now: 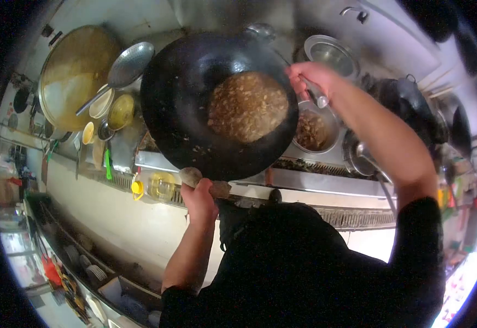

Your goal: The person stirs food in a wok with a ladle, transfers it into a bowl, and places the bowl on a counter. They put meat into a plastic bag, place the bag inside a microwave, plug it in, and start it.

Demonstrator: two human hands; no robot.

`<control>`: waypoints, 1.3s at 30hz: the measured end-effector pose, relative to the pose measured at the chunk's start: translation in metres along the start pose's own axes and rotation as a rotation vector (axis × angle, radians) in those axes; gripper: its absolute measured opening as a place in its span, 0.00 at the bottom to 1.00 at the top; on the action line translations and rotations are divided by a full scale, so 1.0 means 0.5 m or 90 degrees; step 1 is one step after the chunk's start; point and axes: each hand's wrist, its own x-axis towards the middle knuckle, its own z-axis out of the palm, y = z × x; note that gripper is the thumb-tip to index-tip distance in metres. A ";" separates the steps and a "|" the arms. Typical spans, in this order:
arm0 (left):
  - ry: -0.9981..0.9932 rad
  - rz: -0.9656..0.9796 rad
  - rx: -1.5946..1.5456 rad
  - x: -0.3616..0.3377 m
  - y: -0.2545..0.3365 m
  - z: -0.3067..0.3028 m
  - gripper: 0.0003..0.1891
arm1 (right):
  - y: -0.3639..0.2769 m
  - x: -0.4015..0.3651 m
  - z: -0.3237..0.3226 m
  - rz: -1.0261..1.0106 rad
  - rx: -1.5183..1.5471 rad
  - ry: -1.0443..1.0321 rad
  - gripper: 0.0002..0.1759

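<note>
A large black wok (178,104) holds brown, steaming food (249,104) in its right part. At the wok's near edge my left hand (199,201) is closed around a greyish cloth (219,189), beside a rounded end at the rim. My right hand (312,79) is closed around a metal handle (320,99) over the wok's right rim; the handle's far end is hidden. Just below that hand stands a metal bowl (334,134) with brown pieces of food in it.
A perforated strainer (132,65) and a large round yellowish lid or pan (74,82) lie left. An oil bottle (162,186) stands near the front edge. Behind the right hand is a metal basin (331,52); a ladle (363,150) lies in a pot at the right.
</note>
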 end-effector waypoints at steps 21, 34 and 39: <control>-0.065 0.177 0.209 -0.137 0.017 0.143 0.20 | -0.015 -0.131 -0.125 -0.019 0.145 -0.024 0.21; -0.086 0.341 0.367 -0.174 0.017 0.193 0.20 | -0.002 -0.190 -0.199 -0.062 0.187 -0.044 0.20; -0.096 0.380 0.390 -0.186 0.019 0.208 0.21 | 0.014 -0.214 -0.232 -0.119 0.214 -0.080 0.21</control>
